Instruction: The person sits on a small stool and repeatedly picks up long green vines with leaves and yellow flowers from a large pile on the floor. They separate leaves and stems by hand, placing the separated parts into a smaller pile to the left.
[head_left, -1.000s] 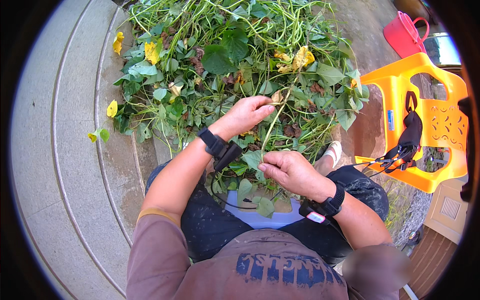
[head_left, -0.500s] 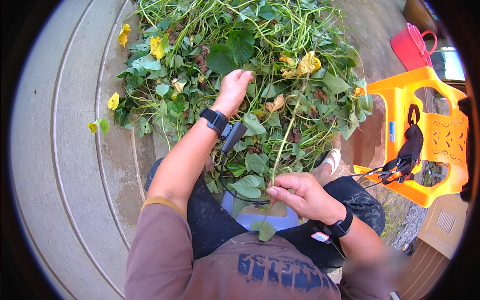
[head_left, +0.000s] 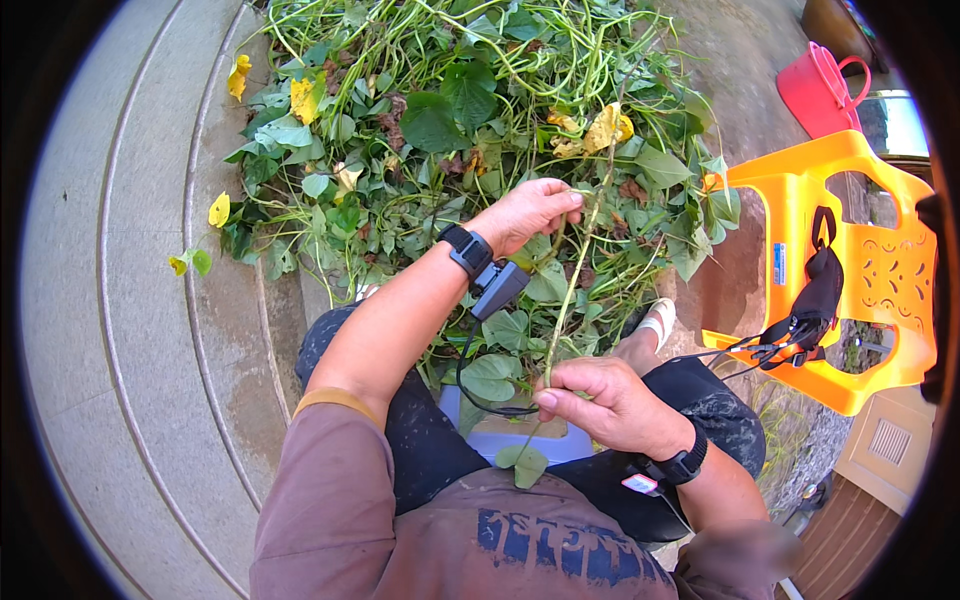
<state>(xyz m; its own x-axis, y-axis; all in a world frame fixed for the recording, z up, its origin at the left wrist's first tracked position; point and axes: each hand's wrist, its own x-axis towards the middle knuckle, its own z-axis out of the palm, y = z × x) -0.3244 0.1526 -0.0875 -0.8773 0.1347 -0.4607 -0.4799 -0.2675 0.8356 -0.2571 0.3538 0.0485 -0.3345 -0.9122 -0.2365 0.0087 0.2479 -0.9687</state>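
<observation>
Item: one long green vine stem (head_left: 572,290), stretched from the leaf pile (head_left: 450,120) on the concrete floor (head_left: 120,330) to the lap. Left hand (head_left: 525,212) pinches its upper end; right hand (head_left: 605,405) clenches the lower end. Likely light, limp, easily snapped; best held near leaf joints.

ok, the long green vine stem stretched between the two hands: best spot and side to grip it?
Probably the bare middle of the long green vine stem, between the left hand at its upper end and the right hand pinching its lower end. It runs taut, nearly upright and leafless there. Come from its right; the left forearm and leaves crowd the other side.
</observation>
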